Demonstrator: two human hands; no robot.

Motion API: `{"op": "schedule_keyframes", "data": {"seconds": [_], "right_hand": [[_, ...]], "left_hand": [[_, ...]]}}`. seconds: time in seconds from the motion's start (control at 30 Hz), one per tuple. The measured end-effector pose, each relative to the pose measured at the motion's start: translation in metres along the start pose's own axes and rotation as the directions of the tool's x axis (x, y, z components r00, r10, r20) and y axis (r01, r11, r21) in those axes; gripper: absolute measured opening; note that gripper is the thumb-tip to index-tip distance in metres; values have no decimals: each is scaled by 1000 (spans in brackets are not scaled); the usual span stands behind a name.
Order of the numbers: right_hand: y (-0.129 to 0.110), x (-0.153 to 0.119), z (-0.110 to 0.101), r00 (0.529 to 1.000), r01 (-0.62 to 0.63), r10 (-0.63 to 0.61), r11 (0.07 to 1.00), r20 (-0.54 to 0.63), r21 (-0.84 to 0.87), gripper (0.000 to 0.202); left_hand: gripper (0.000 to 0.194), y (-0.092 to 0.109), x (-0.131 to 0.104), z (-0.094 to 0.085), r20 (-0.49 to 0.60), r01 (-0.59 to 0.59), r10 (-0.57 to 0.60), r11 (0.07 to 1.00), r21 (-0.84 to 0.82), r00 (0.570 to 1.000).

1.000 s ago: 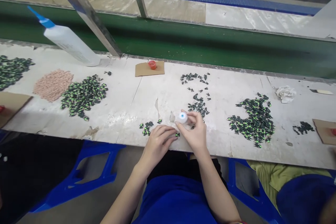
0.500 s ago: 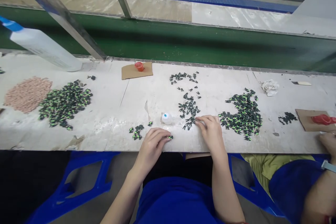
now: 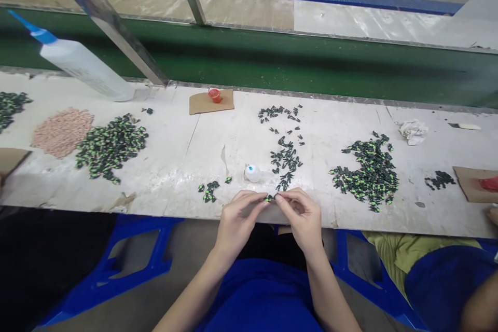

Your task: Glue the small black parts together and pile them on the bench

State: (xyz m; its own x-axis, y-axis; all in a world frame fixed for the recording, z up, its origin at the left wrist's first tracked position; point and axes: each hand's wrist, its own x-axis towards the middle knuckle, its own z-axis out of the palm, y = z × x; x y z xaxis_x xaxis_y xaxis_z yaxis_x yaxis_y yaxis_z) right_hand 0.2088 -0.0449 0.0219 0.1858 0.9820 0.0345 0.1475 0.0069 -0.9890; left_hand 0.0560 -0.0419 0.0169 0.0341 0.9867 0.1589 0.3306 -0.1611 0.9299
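Between thumb and fingers my left hand (image 3: 241, 216) pinches a small black-and-green piece (image 3: 268, 198) near the table's front edge. My right hand (image 3: 301, 213) is closed on a small black piece (image 3: 276, 196), its fingertips close to the left ones. Whether the two pieces touch I cannot tell. Just beyond the hands lie loose black pieces (image 3: 286, 158). A small white bottle with a blue tip (image 3: 252, 173) stands behind my left hand. To its left is a little group of black-and-green pieces (image 3: 210, 192).
Left are a black-and-green heap (image 3: 111, 148), a pinkish heap (image 3: 62, 132) and a large white bottle (image 3: 89, 70). A red cup (image 3: 214, 95) sits on cardboard (image 3: 200, 106). Right are another black-and-green heap (image 3: 368, 171), crumpled tissue (image 3: 413, 132) and a co-worker's arm (image 3: 480, 295).
My right hand has come from the loose black pieces to my left hand, bringing a small black piece. My left hand has shifted slightly right. The view has turned a little left.
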Motion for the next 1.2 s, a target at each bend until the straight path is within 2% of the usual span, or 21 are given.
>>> {"op": "schedule_keyframes", "data": {"seconds": [0.1,0.33,0.53,0.7,0.8,0.9,1.0,1.1,1.2], "right_hand": [[-2,-7,9,1000,-29,29,995,2,92,12],[-1,-10,10,1000,-27,28,990,-7,140,8],[5,-14,12,1000,-15,19,984,-21,175,8],[2,-13,1,995,-17,-4,980,102,199,7],[-6,-11,-10,980,92,-100,994,170,52,5],[-15,-7,-19,938,261,-225,959,263,-109,13],[-20,-5,-24,907,342,-278,925,316,-167,15],[-19,-4,-26,907,308,-243,940,344,-148,11],[-16,-4,-26,924,178,-139,981,356,-79,9]], "left_hand": [[9,6,-1,2,1,-2,2,999,-38,1000],[9,12,-2,2,-9,18,-18,998,-65,1000],[11,22,-2,0,33,108,-105,990,-88,994],[9,30,-3,-4,73,102,-97,993,-62,993],[10,33,-3,-5,112,44,-42,999,-21,993],[11,34,-2,-6,141,-55,51,998,19,989],[12,33,0,-7,175,-156,145,986,54,974],[15,31,2,-8,162,-245,229,966,86,960],[14,28,5,-9,150,-341,323,933,118,934]]}}
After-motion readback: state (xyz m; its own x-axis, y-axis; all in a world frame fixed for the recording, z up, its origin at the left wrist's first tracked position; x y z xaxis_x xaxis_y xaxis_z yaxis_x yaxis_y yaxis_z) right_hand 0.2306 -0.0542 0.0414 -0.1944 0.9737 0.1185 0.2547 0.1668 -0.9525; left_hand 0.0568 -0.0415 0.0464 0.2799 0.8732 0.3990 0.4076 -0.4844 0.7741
